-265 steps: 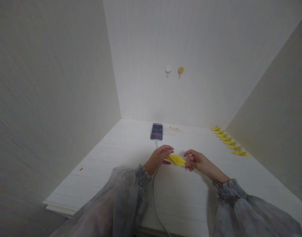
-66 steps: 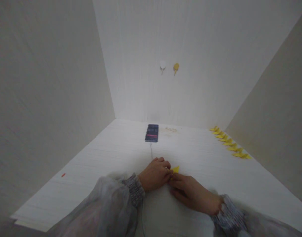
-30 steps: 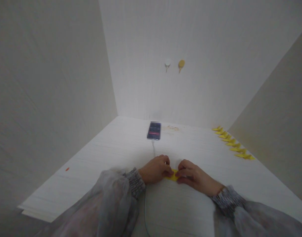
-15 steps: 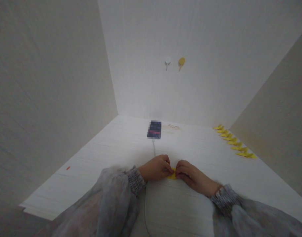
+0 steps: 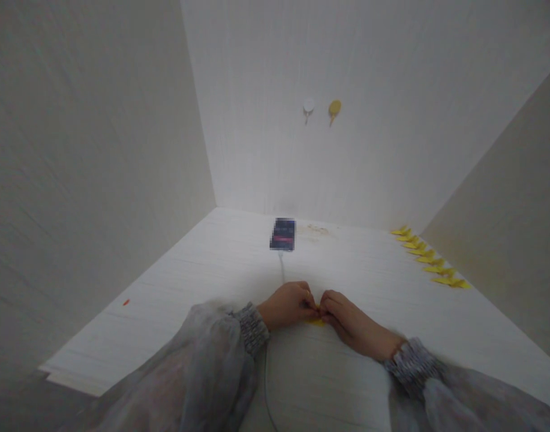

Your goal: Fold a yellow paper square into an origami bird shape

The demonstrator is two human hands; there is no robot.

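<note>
A small folded piece of yellow paper [image 5: 316,322] is pinched between my two hands near the middle of the table's front part. My left hand [image 5: 291,304] grips it from the left, fingertips pressed together. From the right, my right hand [image 5: 350,320] holds it with thumb and fingers closed. The hands almost touch, and their fingers hide most of the paper, so its shape is unclear. Several folded yellow paper pieces [image 5: 430,261] stand in a row along the table's right edge.
A phone with a blurred screen [image 5: 282,234] lies near the back wall; its white cable [image 5: 282,267] runs toward me under my left arm. A small orange-red scrap [image 5: 126,302] lies at left. White and yellow hooks [image 5: 334,108] are on the back wall. Walls enclose both sides.
My fingertips have drawn closer together over the yellow paper, and less of it shows. The whole view has shifted slightly. The row of yellow pieces is unchanged.
</note>
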